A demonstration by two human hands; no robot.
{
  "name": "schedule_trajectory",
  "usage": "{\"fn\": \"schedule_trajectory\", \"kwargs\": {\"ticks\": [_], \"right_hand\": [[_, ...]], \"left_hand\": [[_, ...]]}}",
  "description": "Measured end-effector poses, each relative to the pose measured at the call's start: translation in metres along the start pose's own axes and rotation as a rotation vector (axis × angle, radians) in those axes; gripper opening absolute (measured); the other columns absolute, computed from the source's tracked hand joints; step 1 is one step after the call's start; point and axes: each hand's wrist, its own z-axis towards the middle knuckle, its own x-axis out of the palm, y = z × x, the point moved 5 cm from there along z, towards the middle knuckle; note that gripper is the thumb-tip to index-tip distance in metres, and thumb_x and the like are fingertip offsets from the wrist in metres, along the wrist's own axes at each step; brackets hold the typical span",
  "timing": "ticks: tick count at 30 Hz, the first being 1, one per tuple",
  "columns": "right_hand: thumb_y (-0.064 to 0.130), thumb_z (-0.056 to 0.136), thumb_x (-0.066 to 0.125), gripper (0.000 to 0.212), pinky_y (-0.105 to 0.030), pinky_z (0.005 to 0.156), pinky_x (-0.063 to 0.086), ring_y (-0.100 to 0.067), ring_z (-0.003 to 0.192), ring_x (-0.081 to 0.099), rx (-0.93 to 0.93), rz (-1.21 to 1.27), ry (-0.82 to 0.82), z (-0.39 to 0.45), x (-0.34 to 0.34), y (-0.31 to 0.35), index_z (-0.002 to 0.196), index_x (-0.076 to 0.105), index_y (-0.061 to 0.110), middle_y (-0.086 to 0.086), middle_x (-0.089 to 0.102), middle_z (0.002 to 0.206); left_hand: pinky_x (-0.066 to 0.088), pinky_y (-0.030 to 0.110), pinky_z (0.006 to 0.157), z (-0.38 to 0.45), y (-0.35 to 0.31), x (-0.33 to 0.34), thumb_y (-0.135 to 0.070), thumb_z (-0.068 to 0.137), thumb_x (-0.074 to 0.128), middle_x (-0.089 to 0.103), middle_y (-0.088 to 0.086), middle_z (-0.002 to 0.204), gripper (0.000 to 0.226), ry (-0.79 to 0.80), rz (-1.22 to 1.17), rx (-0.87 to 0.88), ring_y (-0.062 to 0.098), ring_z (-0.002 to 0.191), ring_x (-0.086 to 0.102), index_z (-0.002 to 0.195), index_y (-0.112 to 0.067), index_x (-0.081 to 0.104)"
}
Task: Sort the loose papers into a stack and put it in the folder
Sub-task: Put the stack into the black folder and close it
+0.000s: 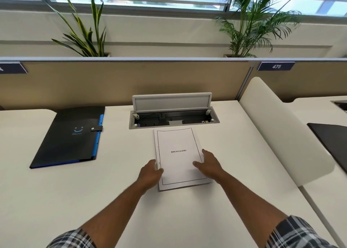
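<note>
Head view, paper stack (178,154): squared pile, top sheet reading BIBLIOGRAPHY, just in front of the open cable box (173,119).
Folder (70,137): black with blue edge, clasped shut, well left of the stack.
Risk: I judge sheets could fan out if lifted by the edges alone.
Left hand (150,170): fingers loosely curled, touching the stack's left edge.
Right hand (208,163): fairly open, thumb on top, fingers along the right edge.

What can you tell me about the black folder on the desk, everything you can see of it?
The black folder lies flat and closed on the white desk, at its far left beside the partition. Its cover looks like matte plastic with a small blue smiley logo. Blue tabs show along its right edge and a blue strip at its near edge. A short strap with a metal snap holds it closed. Neither hand touches it.
</note>
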Motion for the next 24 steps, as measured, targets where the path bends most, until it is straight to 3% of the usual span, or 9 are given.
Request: {"fn": "schedule_trajectory", "kwargs": {"ticks": [3, 8, 16, 24], "right_hand": [[0.047, 0.098, 0.063, 0.090, -0.036, 0.127, 0.018, -0.022, 0.161, 0.009, -0.048, -0.151, -0.006, -0.014, 0.010, -0.001, 0.165, 0.014, 0.012, -0.010, 0.011, 0.174], [0.058, 0.097, 0.060, 0.093, -0.041, 0.128, 0.014, -0.024, 0.162, -0.001, -0.131, -0.184, -0.022, -0.036, 0.029, 0.005, 0.166, 0.011, 0.019, -0.006, 0.001, 0.175], [0.061, 0.097, 0.057, 0.093, -0.043, 0.128, 0.013, -0.027, 0.162, -0.003, -0.245, -0.238, 0.011, -0.055, 0.079, 0.053, 0.166, 0.011, 0.018, -0.008, 0.000, 0.175], [0.057, 0.098, 0.057, 0.085, -0.043, 0.129, 0.013, -0.029, 0.161, -0.001, -0.320, -0.258, 0.032, -0.065, 0.150, 0.141, 0.164, 0.021, 0.019, -0.008, 0.009, 0.174]], "left_hand": [[0.037, 0.034, 0.109, -0.006, 0.007, -0.012, -0.033, 0.097, 0.053, 0.043, 0.009, 0.151, 0.061, -0.063, 0.121, -0.006, 0.026, 0.137, 0.041, 0.150, -0.012, 0.033], [0.036, 0.037, 0.109, -0.021, 0.023, -0.032, -0.041, 0.097, 0.050, 0.041, 0.007, 0.151, 0.063, -0.154, 0.276, 0.033, 0.024, 0.139, 0.038, 0.150, -0.012, 0.032], [0.040, 0.036, 0.106, -0.047, 0.064, -0.059, -0.043, 0.096, 0.051, 0.039, 0.004, 0.150, 0.060, -0.205, 0.307, 0.008, 0.022, 0.135, 0.042, 0.148, -0.018, 0.033], [0.024, 0.037, 0.118, -0.053, 0.132, -0.133, -0.040, 0.099, 0.049, 0.016, 0.001, 0.164, 0.065, -0.214, 0.354, 0.008, 0.018, 0.152, 0.003, 0.153, -0.016, 0.024]]}}
